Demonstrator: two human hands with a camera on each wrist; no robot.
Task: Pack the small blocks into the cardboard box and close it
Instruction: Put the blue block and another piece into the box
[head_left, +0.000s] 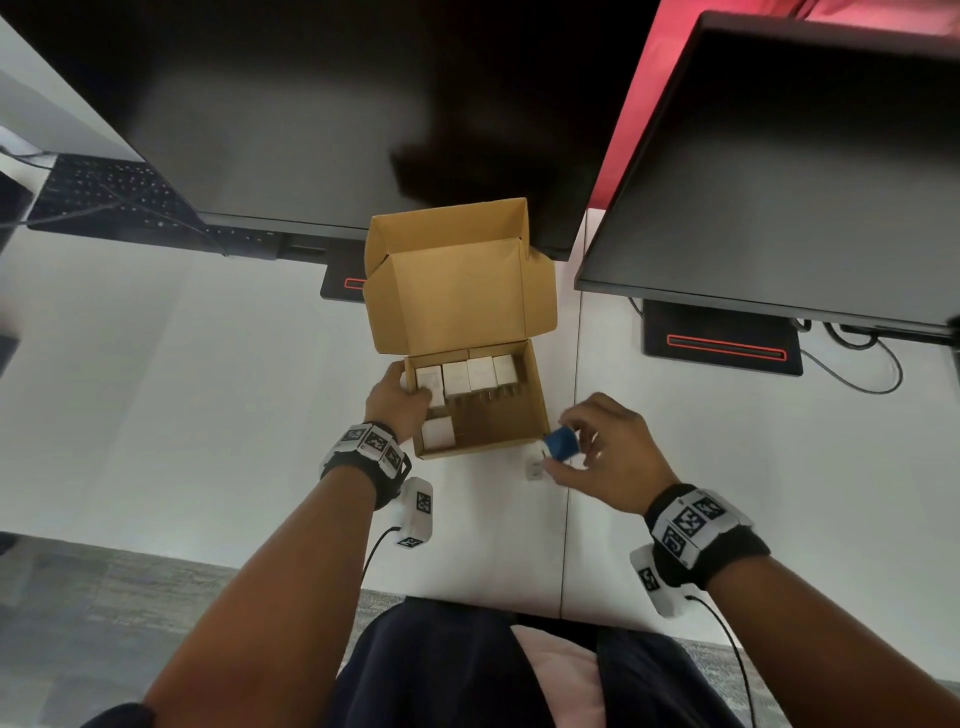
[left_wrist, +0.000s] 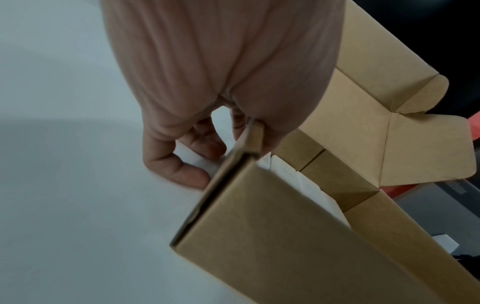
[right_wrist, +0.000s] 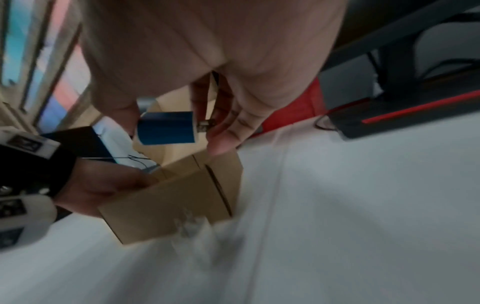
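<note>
The cardboard box (head_left: 538, 395) stands open on the white table, its lid (head_left: 457, 291) upright behind it. Several white blocks (head_left: 470, 374) line its back wall, and one more white block (head_left: 439, 432) sits at the front left. My left hand (head_left: 402, 395) pinches the box's left wall (left_wrist: 272, 236), thumb inside, fingers (left_wrist: 192, 176) outside on the table. My right hand (head_left: 574, 453) pinches a blue block (head_left: 559, 442) just off the box's front right corner; the wrist view shows the blue block (right_wrist: 166, 128) above the box (right_wrist: 168, 205). A white block (head_left: 534, 467) lies on the table beneath it.
Two dark monitors (head_left: 311, 114) (head_left: 789, 171) hang over the back of the table, their stands (head_left: 722, 340) behind and right of the box. A keyboard (head_left: 104, 192) lies far left and cables (head_left: 862, 364) at the right. The table's front edge (head_left: 467, 597) is near my lap.
</note>
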